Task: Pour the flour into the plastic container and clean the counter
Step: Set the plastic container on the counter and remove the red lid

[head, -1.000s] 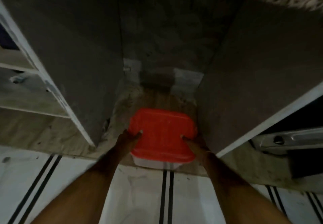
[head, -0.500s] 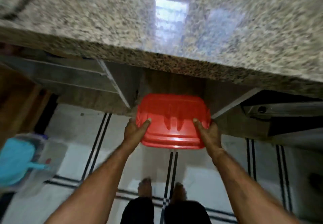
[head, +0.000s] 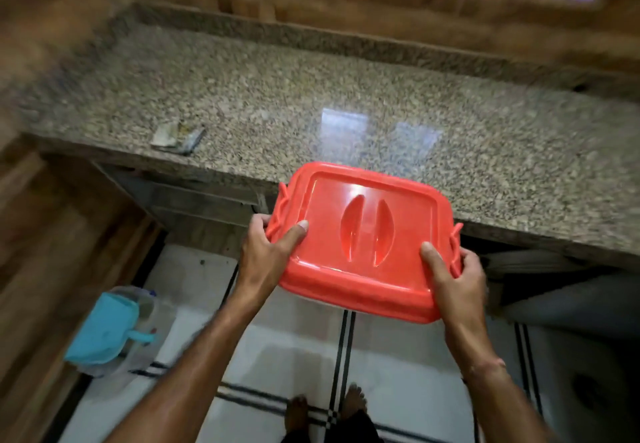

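Red container [head: 360, 245]: left hand [head: 266, 252] and right hand [head: 457, 280] clamp its ends, at the counter [head: 242, 96] edge
Risk: too low, we clip that edge

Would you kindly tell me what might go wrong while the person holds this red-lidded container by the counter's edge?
The left hand and right hand grip the red-lidded container only at its sides, above the floor by the bare feet; a slip could drop it there.
Its far edge appears close to the counter front, so it might knock there.
Setting it down leftward could cover the crumpled packet.
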`<state>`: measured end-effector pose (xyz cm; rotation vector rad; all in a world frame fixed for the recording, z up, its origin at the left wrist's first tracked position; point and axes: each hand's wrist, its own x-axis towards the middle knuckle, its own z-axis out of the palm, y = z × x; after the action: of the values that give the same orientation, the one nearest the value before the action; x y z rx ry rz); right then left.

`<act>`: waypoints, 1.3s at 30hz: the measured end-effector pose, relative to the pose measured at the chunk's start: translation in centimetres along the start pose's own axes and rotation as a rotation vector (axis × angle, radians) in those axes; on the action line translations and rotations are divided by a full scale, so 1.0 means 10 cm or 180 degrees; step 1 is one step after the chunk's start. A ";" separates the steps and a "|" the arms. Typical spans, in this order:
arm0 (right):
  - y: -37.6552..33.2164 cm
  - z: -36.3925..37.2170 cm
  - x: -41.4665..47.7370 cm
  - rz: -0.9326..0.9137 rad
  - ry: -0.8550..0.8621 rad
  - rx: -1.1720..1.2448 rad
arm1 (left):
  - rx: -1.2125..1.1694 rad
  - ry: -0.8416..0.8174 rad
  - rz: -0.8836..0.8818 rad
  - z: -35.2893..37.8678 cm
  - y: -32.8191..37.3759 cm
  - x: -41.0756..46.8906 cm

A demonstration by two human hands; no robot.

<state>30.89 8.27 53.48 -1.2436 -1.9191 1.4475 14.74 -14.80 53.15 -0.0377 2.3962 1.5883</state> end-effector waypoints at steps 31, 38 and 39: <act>-1.65 -0.37 4.50 -0.0119 -0.0210 -0.0584 | 0.0212 -0.0290 0.0282 2.64 2.65 2.96; -1.77 -0.23 4.68 -0.0046 -0.0179 -0.1125 | 0.0594 -0.0466 0.0270 2.69 2.85 3.38; -1.76 -0.22 4.70 -0.0057 -0.0182 -0.1186 | 0.0641 -0.0452 0.0284 2.69 2.85 3.41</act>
<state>1.88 48.33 62.42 -1.3478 -2.3074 1.1598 -17.34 25.22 61.01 0.2161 2.4620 1.3282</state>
